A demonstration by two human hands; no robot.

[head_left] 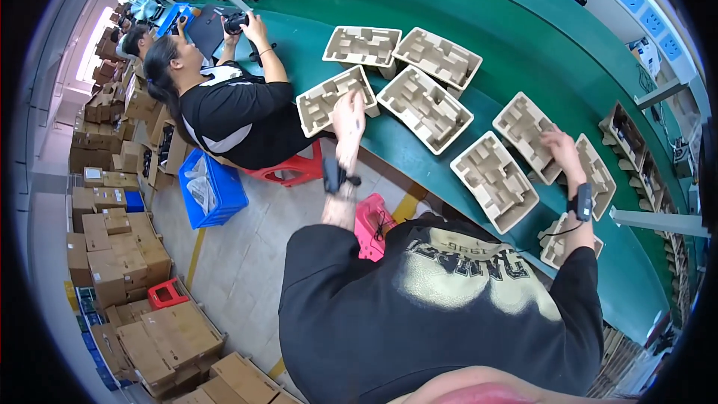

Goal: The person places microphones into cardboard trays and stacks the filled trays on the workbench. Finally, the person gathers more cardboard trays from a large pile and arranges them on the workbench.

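My left hand (348, 114) is at the right-hand wall of a beige moulded-pulp tray (317, 108), its fingers closed over the rim. This tray sits tilted near the table's edge, beside the co-worker. Over to the right, my right hand (565, 152) grips the right side of another pulp tray (516, 121), with its fingertips inside the wall. Both trays have moulded compartments, with nothing seen in them. Beside them lie similar trays: a large middle one (425, 108), a front one (493, 179) and one (594, 176) partly behind my right wrist.
The green table (299, 37) curves across the view. Two more trays (363, 46) stand at the back. At left, a co-worker (232, 108) on a red stool (288, 168) holds a black camera-like device (235, 24). A blue bin (213, 191) and stacked cartons (123, 254) stand on the floor.
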